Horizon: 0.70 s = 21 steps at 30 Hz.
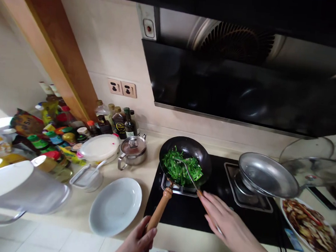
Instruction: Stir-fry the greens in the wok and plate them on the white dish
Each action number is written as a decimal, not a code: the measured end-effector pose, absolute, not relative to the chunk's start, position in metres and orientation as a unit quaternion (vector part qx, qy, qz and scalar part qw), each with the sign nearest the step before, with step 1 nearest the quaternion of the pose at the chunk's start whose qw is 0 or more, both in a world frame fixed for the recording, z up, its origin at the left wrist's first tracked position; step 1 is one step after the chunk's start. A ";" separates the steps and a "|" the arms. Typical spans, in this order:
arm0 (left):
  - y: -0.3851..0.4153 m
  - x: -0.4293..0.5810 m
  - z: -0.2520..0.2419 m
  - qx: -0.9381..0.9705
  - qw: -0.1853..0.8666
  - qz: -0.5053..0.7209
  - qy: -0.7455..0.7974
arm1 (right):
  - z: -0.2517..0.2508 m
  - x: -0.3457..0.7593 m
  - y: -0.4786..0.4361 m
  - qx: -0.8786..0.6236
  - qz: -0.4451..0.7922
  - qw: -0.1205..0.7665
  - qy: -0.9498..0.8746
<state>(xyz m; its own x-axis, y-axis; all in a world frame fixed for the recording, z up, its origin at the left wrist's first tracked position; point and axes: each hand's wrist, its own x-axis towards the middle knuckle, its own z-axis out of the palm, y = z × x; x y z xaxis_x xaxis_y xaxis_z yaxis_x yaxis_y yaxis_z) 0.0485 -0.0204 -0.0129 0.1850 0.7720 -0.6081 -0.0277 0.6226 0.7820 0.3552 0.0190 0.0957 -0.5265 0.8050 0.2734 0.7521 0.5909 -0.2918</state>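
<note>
A black wok [196,150] full of chopped green vegetables [180,168] sits on the left burner of the black stove [208,210]. My left hand [138,242] is closed round the wok's wooden handle [159,210]. My right hand [221,219] grips the handle of a metal spatula [188,172], whose blade rests in the greens. An empty white plate [115,206] lies on the counter just left of the stove.
An empty steel wok [267,174] sits on the right burner, with glass lids [313,162] behind it. A plate of cooked food [311,226] is at the right. A small lidded steel pot [132,151], sauce bottles [121,123], jars and containers crowd the left counter.
</note>
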 end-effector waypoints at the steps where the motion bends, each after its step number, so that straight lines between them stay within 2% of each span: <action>1: -0.021 0.048 -0.014 0.327 0.696 0.291 0.569 | 0.084 0.347 0.020 -0.437 0.035 0.186 -0.879; 6: -0.020 0.046 -0.017 0.328 0.706 0.265 0.569 | 0.042 0.344 0.013 -0.399 -0.065 0.128 -0.906; 14: -0.021 0.045 -0.014 0.364 0.699 0.275 0.550 | 0.049 0.328 0.017 -0.393 -0.116 0.045 -0.911; 17: -0.022 0.045 -0.006 0.366 0.697 0.279 0.550 | 0.060 0.328 0.017 -0.392 -0.107 0.059 -0.912; 21: -0.023 0.043 0.004 0.375 0.697 0.280 0.543 | 0.088 0.334 0.048 -0.452 -0.061 0.141 -0.879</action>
